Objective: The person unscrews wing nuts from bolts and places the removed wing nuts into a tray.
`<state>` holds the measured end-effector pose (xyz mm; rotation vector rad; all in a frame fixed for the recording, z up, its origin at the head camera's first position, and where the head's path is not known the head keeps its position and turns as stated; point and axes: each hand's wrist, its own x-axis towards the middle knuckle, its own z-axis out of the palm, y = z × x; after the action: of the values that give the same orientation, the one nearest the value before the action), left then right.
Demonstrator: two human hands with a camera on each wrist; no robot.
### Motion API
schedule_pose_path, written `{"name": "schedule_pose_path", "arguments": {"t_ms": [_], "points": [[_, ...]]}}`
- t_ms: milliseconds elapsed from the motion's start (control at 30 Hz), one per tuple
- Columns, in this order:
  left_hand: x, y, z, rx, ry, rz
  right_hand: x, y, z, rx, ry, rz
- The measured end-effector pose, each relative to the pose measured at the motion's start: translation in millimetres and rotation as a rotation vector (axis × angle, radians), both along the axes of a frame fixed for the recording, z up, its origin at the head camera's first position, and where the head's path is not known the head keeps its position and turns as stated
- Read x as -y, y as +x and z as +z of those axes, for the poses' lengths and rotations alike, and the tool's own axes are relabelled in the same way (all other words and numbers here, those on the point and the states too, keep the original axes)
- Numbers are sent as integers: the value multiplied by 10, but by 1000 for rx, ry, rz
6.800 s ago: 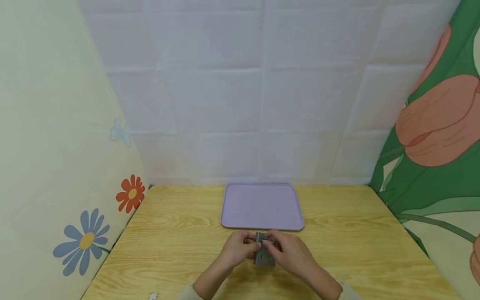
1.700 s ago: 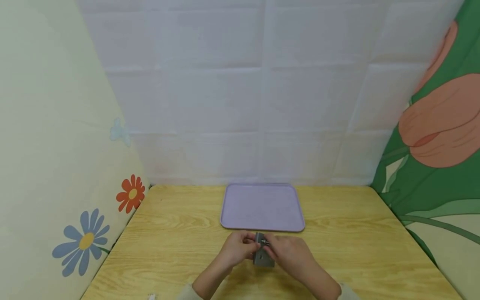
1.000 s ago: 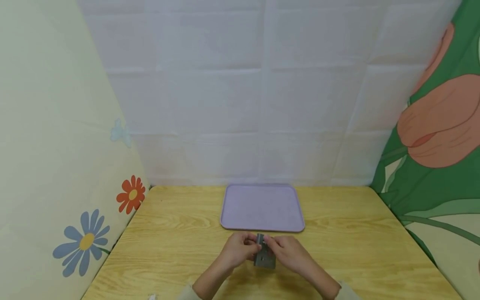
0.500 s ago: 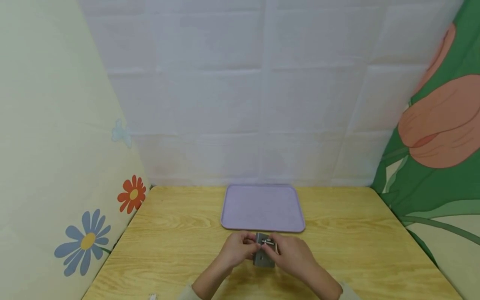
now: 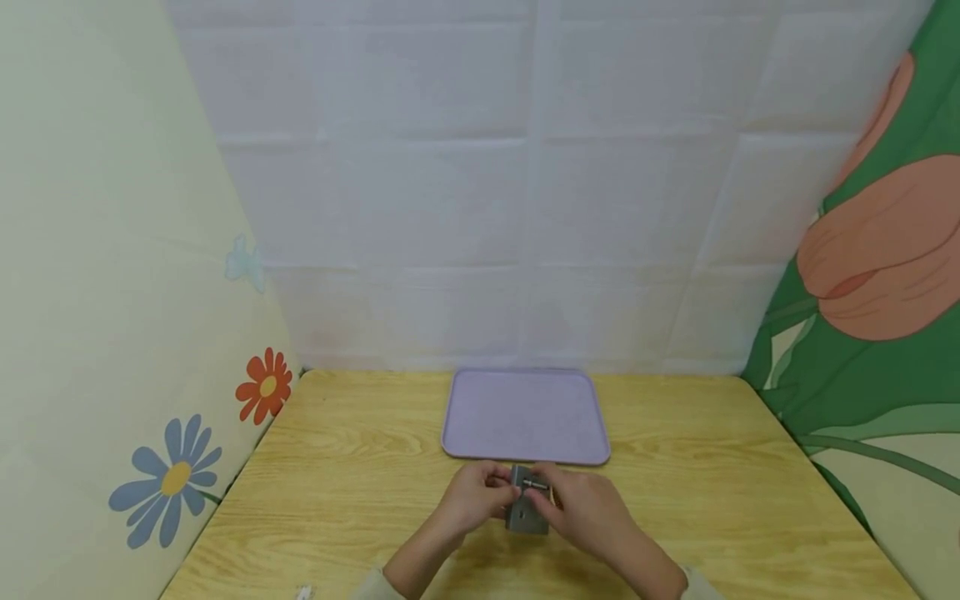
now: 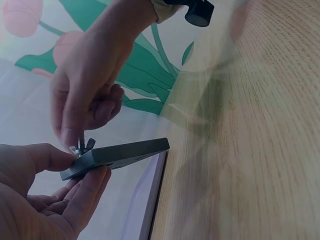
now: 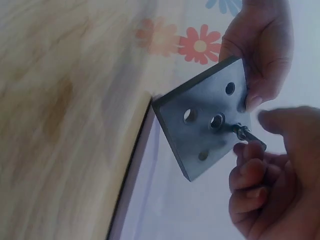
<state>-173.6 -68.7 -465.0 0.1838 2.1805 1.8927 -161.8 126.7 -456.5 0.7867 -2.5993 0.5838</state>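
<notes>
A grey metal plate (image 5: 529, 523) with several holes is held up just in front of the tray. My left hand (image 5: 474, 500) pinches its edge, thumb on one face and fingers on the other, as the left wrist view shows. A threaded bolt (image 5: 536, 484) sticks out from the plate, carrying a wing nut (image 7: 242, 132) close to the surface. Around that nut curl the fingers of my right hand (image 5: 588, 505); in the right wrist view they lie right at one wing, with the other digit (image 7: 272, 120) a little apart. The bolt's far end is hidden.
A lilac tray (image 5: 525, 417) lies on the wood-grain table (image 5: 360, 467) beyond the hands. A small white item (image 5: 303, 592) sits at the near left edge. A pale cloth (image 5: 420, 208) hangs behind, with flower-printed cloths at both sides.
The left hand keeps the plate nearly still throughout. The right hand's thumb and finger shift back and forth around the bolt, covering it a second ago and showing it now.
</notes>
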Motion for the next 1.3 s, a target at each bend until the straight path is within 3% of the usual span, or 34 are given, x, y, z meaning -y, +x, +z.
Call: {"name": "schedule_pose_path", "arguments": {"t_ms": [167, 300, 400, 500, 733, 1167, 1300], "points": [[-5, 5, 1, 1, -7, 2, 8, -15, 6, 338, -156, -101], [-9, 7, -8, 3, -22, 0, 8, -28, -22, 516, -231, -77], [-8, 9, -12, 1, -30, -3, 14, -41, -43, 607, -282, -41], [-8, 10, -12, 1, -28, -6, 23, -54, -51, 625, -292, -21], [-4, 5, -18, -3, -18, -4, 37, -49, -43, 528, -236, -30], [10, -5, -17, -13, 6, -9, 27, 10, 1, 45, 104, -23], [11, 0, -12, -17, 20, -13, 22, 14, -4, -7, 103, -14]]}}
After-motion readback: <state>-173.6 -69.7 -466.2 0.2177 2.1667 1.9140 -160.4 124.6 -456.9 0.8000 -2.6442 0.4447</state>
